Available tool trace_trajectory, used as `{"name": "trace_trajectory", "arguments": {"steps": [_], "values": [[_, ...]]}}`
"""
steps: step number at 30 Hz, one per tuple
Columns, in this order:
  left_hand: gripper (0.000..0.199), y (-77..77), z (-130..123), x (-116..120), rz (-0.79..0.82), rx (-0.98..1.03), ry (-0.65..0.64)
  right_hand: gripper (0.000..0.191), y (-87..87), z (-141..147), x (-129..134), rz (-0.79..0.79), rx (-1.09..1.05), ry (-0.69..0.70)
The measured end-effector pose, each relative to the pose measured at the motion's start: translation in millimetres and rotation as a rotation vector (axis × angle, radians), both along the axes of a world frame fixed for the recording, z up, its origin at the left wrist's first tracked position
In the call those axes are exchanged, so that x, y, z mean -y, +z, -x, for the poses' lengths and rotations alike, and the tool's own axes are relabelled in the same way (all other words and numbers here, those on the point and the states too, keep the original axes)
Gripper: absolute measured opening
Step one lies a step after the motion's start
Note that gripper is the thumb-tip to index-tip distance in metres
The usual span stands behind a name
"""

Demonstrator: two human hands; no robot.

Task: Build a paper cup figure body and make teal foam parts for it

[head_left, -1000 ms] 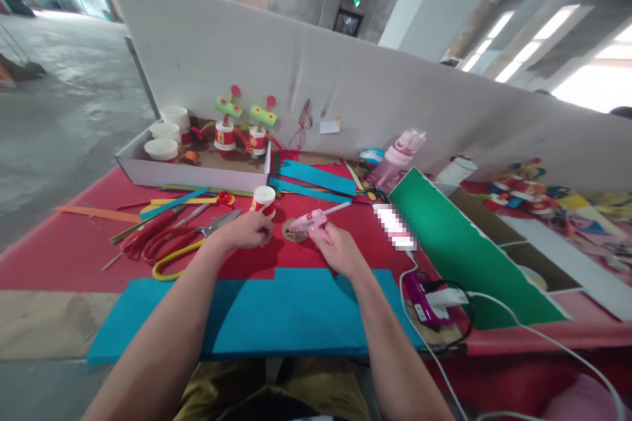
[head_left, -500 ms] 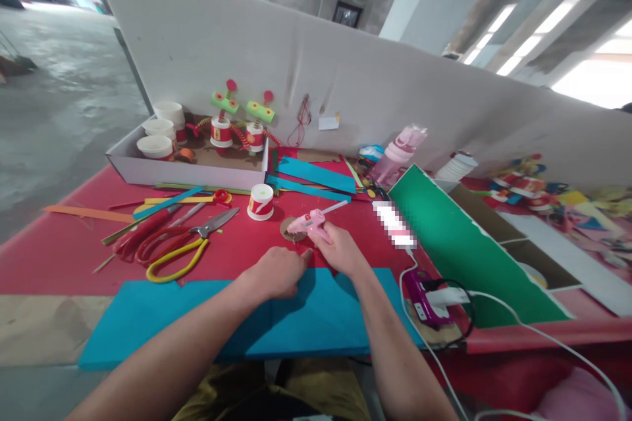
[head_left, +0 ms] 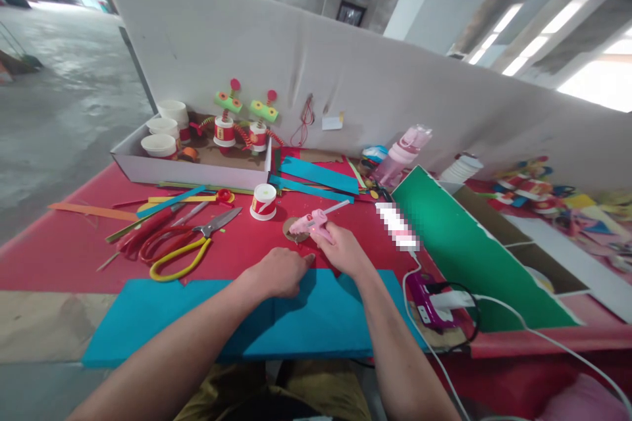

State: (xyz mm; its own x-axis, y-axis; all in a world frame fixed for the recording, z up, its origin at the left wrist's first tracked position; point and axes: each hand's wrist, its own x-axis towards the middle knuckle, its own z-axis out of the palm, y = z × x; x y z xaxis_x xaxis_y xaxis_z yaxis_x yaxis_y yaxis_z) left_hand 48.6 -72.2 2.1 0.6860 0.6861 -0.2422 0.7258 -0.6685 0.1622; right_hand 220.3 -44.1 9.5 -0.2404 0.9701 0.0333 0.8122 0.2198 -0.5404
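Note:
My right hand (head_left: pixel 340 247) is wrapped round the handle of a pink hot glue gun (head_left: pixel 312 221). A clear glue stick (head_left: pixel 340 205) juts from its back end. The gun's nozzle is over a small round brown disc (head_left: pixel 293 229) lying on the red tabletop. Just left of it, my left hand (head_left: pixel 282 273) rests low at the edge of a blue sheet (head_left: pixel 222 316), its fingers curled together. What those fingers hold, if anything, is hidden. A red and white paper cup (head_left: pixel 263 202) stands upside down behind the disc.
Scissors (head_left: pixel 197 243) with red and yellow handles lie at left, by paper strips (head_left: pixel 180 200). Behind, a box (head_left: pixel 197 174) holds cups and two cup figures. At right are a green panel (head_left: pixel 459 243), a purple power block (head_left: pixel 429 302) with white cables, and a pink bottle (head_left: pixel 402 154).
The whole view has shifted slightly. My hands and the glue gun stay in nearly the same place over the disc.

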Motion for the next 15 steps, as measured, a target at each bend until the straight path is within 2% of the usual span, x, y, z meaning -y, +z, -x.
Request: {"name": "trace_trajectory", "arguments": {"steps": [15], "values": [[0.055, -4.5, 1.3, -4.2, 0.029, 0.038, 0.026, 0.031, 7.8, 5.1, -6.8, 0.011, 0.052, 0.0]]}}
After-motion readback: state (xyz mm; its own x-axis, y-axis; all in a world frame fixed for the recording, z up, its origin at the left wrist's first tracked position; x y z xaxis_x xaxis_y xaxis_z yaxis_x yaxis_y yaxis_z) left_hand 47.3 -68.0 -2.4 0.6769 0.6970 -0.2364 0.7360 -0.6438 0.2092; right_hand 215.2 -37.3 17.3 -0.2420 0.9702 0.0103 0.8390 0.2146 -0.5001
